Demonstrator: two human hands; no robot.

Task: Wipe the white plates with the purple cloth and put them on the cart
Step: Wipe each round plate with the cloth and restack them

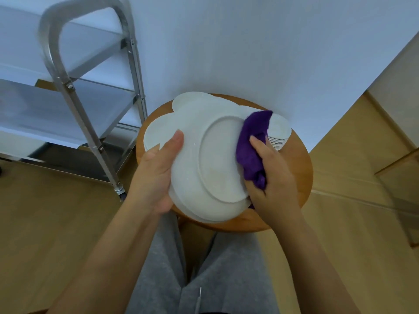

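Head view: cart shelves beside plate stacks.

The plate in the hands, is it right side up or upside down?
Upside down. The plate shows its raised foot ring facing the camera, while the left hand holds its edge and the right hand presses the purple cloth against it.

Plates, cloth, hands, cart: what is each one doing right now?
Held plate: tilted, underside up, off the table.
Purple cloth: bunched, pressed on that plate's rim.
Left hand: grips the plate's edge.
Right hand: grips the cloth.
Stacked plates: piled on the round table.
Cart: standing beside the table; no plates seen on its shelves.
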